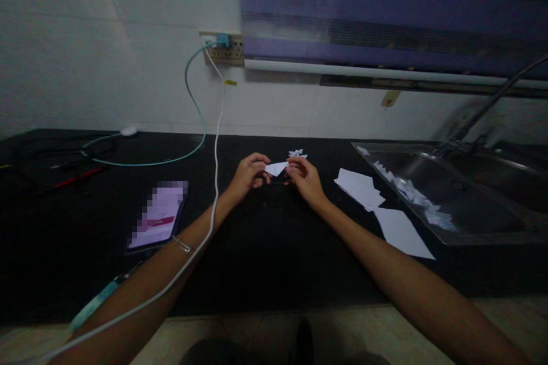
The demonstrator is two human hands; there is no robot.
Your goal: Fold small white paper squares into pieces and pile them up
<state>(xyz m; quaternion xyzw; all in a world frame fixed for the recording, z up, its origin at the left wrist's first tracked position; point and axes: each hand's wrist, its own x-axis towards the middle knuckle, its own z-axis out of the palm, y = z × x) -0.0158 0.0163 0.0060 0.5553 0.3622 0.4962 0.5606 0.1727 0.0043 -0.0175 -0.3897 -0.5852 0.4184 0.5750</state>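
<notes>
Between my two hands is a small piece of folded white paper (276, 169), held just above the dark countertop (274, 262). My left hand (250, 174) pinches its left end, with thumb and fingers closed on it. At the right end, my right hand (305, 178) grips the same paper; some of its fingertips are hidden behind it. Just beyond my right hand lies a small pointed folded-paper piece (297, 153). To the right are a stack of white paper sheets (359, 187) and a larger white sheet (402, 232).
A metal sink (483, 205) with a faucet (483, 105) is at the right, with several folded paper pieces (411, 194) along its left edge. A phone (158, 217) lies left of my forearm. A white cable (216, 165) crosses my left arm, running from the wall socket (231, 52).
</notes>
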